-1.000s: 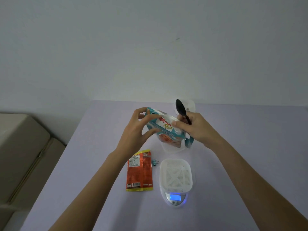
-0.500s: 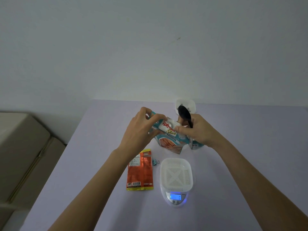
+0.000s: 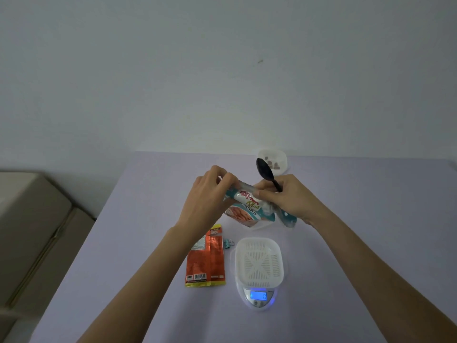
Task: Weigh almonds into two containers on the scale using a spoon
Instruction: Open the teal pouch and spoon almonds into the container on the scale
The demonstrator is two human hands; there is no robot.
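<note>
On the smooth lilac table (image 3: 123, 243), nearest, a glossy white scale (image 3: 258, 297) with a lit blue display carries a slotted plastic basket (image 3: 258, 262). Left of it lie a flat orange foil packet (image 3: 206, 258) and a small teal clip (image 3: 228, 243). Beyond, left hand (image 3: 207, 201) and right hand (image 3: 289, 199) pinch the top of the teal almond bag (image 3: 247, 209); the right hand's curled fingers also hold a black spoon (image 3: 265, 170), bowl up. Farthest, a translucent tub (image 3: 272, 160) holds a few almonds (image 3: 273, 164) by a bare pale wall (image 3: 222, 70).

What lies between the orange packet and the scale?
A small teal binder clip, close beside the orange packet on the table; the head view shows it.
</note>
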